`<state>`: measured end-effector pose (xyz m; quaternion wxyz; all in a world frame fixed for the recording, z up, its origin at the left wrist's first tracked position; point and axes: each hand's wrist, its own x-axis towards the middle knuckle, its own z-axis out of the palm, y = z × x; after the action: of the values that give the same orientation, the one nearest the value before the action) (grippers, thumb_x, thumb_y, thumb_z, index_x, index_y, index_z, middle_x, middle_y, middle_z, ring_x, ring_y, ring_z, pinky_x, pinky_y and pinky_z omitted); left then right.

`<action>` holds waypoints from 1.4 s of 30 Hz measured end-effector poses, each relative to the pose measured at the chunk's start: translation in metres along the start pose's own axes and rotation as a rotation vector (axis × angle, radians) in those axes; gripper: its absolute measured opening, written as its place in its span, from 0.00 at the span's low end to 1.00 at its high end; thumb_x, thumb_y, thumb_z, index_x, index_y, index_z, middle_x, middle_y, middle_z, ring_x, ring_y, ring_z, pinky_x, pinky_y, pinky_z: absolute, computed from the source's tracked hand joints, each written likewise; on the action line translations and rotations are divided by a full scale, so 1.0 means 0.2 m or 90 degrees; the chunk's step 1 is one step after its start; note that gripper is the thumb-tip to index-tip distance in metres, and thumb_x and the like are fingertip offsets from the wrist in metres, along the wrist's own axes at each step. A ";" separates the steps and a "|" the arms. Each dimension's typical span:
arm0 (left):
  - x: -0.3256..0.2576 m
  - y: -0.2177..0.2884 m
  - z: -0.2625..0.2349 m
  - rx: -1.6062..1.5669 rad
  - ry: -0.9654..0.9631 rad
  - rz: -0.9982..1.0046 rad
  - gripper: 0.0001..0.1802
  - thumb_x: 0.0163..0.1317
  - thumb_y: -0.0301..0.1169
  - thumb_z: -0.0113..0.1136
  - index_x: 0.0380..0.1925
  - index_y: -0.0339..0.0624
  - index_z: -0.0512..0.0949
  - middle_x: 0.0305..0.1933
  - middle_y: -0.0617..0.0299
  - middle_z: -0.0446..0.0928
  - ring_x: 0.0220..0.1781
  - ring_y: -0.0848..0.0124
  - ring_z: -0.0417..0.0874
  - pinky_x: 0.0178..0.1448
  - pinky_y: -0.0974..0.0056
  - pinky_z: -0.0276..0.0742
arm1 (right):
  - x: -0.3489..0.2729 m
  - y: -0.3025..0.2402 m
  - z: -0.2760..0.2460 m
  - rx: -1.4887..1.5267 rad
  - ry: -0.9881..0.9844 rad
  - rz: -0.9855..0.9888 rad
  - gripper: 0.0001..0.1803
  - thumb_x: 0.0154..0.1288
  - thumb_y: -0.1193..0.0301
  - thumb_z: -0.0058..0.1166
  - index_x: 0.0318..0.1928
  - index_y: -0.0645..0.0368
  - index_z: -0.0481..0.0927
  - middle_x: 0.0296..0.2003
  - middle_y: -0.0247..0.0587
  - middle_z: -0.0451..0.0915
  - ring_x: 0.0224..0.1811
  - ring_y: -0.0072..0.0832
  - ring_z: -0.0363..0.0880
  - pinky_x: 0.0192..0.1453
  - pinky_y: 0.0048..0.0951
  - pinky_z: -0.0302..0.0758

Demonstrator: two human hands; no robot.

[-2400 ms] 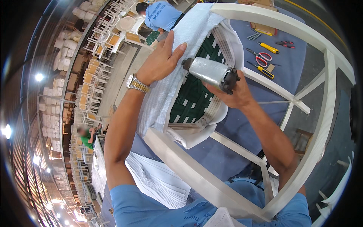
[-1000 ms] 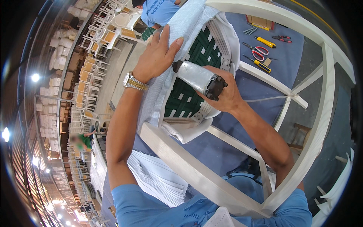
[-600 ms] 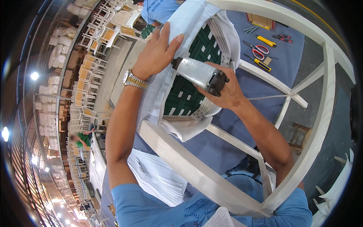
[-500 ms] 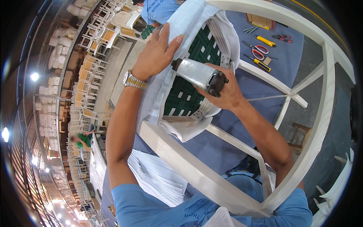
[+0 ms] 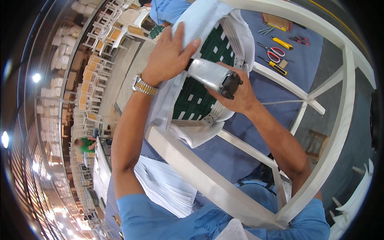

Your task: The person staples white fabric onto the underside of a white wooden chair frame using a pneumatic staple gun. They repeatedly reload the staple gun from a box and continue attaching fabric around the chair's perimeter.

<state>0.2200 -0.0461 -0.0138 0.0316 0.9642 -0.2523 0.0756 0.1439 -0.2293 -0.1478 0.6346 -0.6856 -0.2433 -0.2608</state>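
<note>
A white wooden chair frame (image 5: 192, 170) lies tipped in front of me, its seat showing dark green woven webbing (image 5: 196, 100). Light blue fabric (image 5: 199, 23) wraps the seat's left edge. My left hand (image 5: 168, 58), with a watch on the wrist, presses flat on that fabric, fingers spread and thumb stretched out. In my right hand (image 5: 239, 90) is a silver pneumatic staple gun (image 5: 208, 74), gripped from the right above the webbing. Its nose meets the fabric edge beside my left thumb; the exact contact is hidden.
Scissors (image 5: 276, 54), yellow-handled tools (image 5: 282, 43) and pliers (image 5: 299, 40) lie on the blue-covered table (image 5: 256, 132) to the right. Cut fabric pieces (image 5: 166, 188) are stacked near my left elbow. A co-worker in a blue shirt (image 5: 170, 10) is at the far side; many chairs stand left.
My left hand has shifted slightly right and down along the fabric, its thumb now closer to the staple gun's nose. The staple gun has barely moved.
</note>
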 end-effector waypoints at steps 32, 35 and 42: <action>-0.22 -0.12 -0.09 -0.086 -0.048 -0.016 0.61 0.50 0.47 0.71 0.76 0.26 0.49 0.72 0.22 0.60 0.75 0.35 0.64 0.78 0.49 0.61 | -0.02 -0.05 -0.01 0.045 -0.003 -0.027 0.25 0.47 0.75 0.73 0.49 0.66 0.82 0.39 0.48 0.86 0.39 0.40 0.88 0.46 0.33 0.82; -0.23 -0.12 -0.09 -0.073 -0.049 -0.011 0.61 0.50 0.45 0.71 0.76 0.26 0.48 0.71 0.21 0.60 0.74 0.34 0.64 0.78 0.49 0.62 | -0.02 -0.06 0.00 0.025 0.024 -0.077 0.26 0.46 0.74 0.73 0.49 0.65 0.82 0.39 0.49 0.86 0.39 0.43 0.88 0.46 0.33 0.82; -0.27 -0.03 -0.08 0.043 -0.043 -0.011 0.61 0.50 0.42 0.72 0.78 0.36 0.47 0.74 0.21 0.55 0.74 0.28 0.62 0.77 0.44 0.62 | -0.01 -0.07 -0.01 0.015 -0.050 0.014 0.26 0.45 0.74 0.73 0.49 0.65 0.82 0.40 0.50 0.86 0.40 0.47 0.87 0.45 0.35 0.82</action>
<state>0.1741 -0.0124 -0.0070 -0.0086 0.9688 -0.2422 0.0511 0.1324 -0.2300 -0.1385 0.6355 -0.6904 -0.2636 -0.2236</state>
